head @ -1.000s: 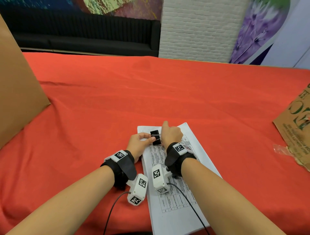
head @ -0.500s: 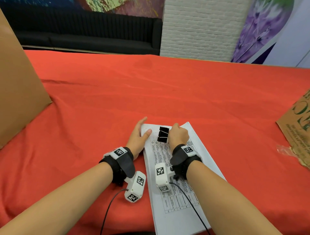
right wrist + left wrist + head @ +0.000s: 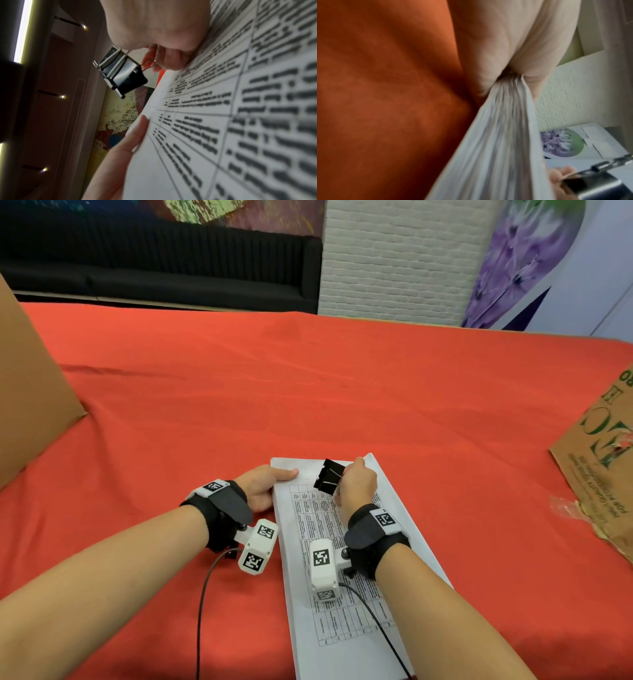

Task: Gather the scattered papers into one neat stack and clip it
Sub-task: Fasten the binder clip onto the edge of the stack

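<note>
A stack of white printed papers (image 3: 346, 546) lies on the red cloth in front of me. My left hand (image 3: 274, 484) grips the stack's left edge near its far corner, thumb on top. The left wrist view shows the fanned sheet edges (image 3: 498, 135) pinched between thumb and fingers of the left hand (image 3: 513, 70). My right hand (image 3: 346, 479) rests on the stack's far end and pinches the wire handles of a black binder clip (image 3: 328, 476). In the right wrist view the binder clip (image 3: 124, 73) hangs just above the page (image 3: 223, 115), apart from it.
The red cloth table (image 3: 342, 388) stretches far ahead. A brown cardboard sheet (image 3: 30, 405) leans at the left. A printed brown paper bag (image 3: 603, 467) and a crumpled clear wrapper (image 3: 565, 508) lie at the right edge. A black sofa (image 3: 171, 268) stands beyond the table.
My left hand left the clip, lay flat on the stack's far-left corner, and now grips that edge. My right hand keeps the clip and has turned it slightly.
</note>
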Tool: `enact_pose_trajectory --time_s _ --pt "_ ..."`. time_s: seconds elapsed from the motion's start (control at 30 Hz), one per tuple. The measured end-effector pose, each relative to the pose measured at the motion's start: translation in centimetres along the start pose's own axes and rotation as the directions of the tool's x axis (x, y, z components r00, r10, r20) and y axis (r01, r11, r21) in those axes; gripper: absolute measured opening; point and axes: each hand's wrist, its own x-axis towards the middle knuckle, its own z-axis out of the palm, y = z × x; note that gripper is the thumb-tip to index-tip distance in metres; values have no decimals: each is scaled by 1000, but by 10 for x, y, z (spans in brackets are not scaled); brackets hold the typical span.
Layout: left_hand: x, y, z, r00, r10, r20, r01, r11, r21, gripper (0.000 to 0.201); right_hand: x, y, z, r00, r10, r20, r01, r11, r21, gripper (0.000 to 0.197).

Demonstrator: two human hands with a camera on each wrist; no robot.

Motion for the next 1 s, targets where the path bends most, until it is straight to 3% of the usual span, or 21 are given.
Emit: enact_pose_trajectory --time_s 0.1,0.23,0.3,0.37,0.4,0.43,0.5,0.57,0.6,0.67,0.7,0.73,0.8,1.0 --pt "1 -4 1 995 78 -69 -80 996 -30 33 -2 -8 -5 997 74 17 -75 996 44 41" --pt "-11 0 17 948 309 -77 -301 948 102 26 -6 -18 -15 993 116 35 -119 990 82 35" --pt "-22 3 24 901 434 -30 -425 893 147 27 -2 -29 -23 999 27 21 -29 994 105 36" --pt "-33 6 31 845 534 27 -527 824 205 28 4 -51 -38 970 -237 -51 240 969 56 47" --pt "-38 8 35 810 584 50 -576 776 257 28 5 -66 -46 902 -425 -78 424 905 -34 55" --pt "-42 9 38 771 632 71 -619 719 317 29 1 -83 -53 782 -619 -72 606 782 -146 62" --pt "-49 10 46 697 708 114 -683 608 405 33 -10 -114 -64 452 -892 21 834 414 -365 63" --pt "-55 9 51 648 750 135 -719 543 434 35 -15 -132 -67 134 -981 138 879 53 -475 52" --pt "-59 9 52 632 763 136 -727 523 444 36 -17 -136 -69 0 -981 196 863 -99 -496 48" --pt "-67 10 55 604 784 144 -745 492 450 36 -18 -140 -72 -218 -931 292 798 -342 -495 50" --pt "-71 11 56 592 792 149 -756 483 441 35 -19 -142 -74 -298 -899 320 766 -425 -482 52" --pt "-75 12 58 584 798 150 -766 480 427 35 -21 -145 -76 -351 -873 339 739 -481 -471 53" --pt "-83 13 62 572 806 153 -782 479 399 35 -26 -148 -78 -408 -837 365 707 -543 -454 53" --pt "-94 16 72 536 826 171 -817 458 351 37 -40 -159 -73 -471 -788 397 678 -611 -408 54"
